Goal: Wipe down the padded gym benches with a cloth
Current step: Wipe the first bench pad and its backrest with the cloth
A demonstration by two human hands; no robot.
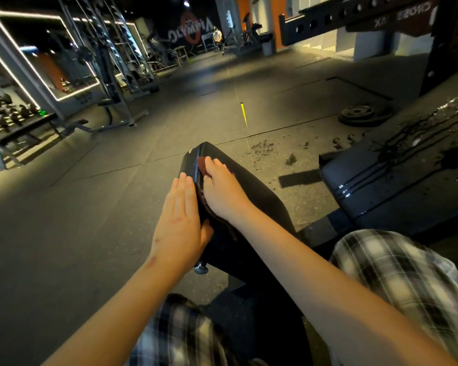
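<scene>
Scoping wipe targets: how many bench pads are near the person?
2. A small pad, with the right hand pressing a cloth on it; a larger wet pad to its right. More may be hidden in the dark background.

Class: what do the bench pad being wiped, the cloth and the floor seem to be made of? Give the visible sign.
Bench pad: probably vinyl or leatherette over padding; smooth black, glossy highlight along its rounded edge.
Cloth: seems soft fabric; matt reddish-brown, creased under the right hand.
Floor: likely rubber tiles; dull, speckled grey, straight seams.
</scene>
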